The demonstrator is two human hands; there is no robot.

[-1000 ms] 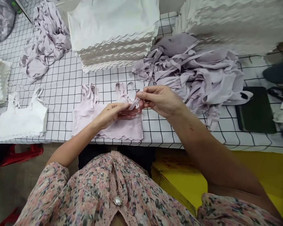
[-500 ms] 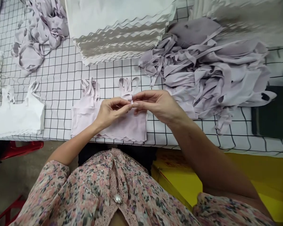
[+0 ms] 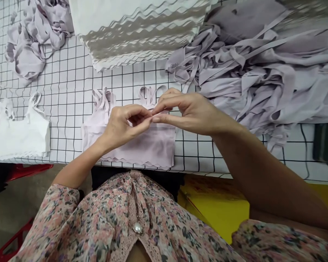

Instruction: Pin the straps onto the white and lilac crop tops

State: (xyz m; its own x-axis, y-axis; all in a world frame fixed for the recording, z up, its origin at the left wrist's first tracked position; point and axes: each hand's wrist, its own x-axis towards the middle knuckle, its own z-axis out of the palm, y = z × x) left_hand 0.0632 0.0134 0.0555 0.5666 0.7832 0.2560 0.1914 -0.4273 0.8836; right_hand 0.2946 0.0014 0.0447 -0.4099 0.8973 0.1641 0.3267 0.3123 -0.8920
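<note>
My left hand (image 3: pixel 127 123) and my right hand (image 3: pixel 190 112) meet above a pale lilac camisole top (image 3: pixel 136 145) lying flat on the grid-printed table (image 3: pixel 65 109). Their fingertips pinch together just below the top's right strap loop (image 3: pixel 150 96). Something small and pale seems held there, a small tab (image 3: pixel 152 116), but the fingers hide most of it. The other strap (image 3: pixel 103 100) lies bunched to the left, clear of my hands.
A white camisole (image 3: pixel 20 136) lies to the left. A heap of lilac garments (image 3: pixel 262 69) with tangled straps fills the right, and a smaller heap (image 3: pixel 34 40) lies top left. A stack of white fabric (image 3: pixel 136 32) stands behind. A dark pad (image 3: pixel 326 142) sits at right.
My hands have come together, and the small pale tab seen earlier in my right hand is now mostly hidden between both sets of fingertips. The view has shifted closer to the right-hand heap.
</note>
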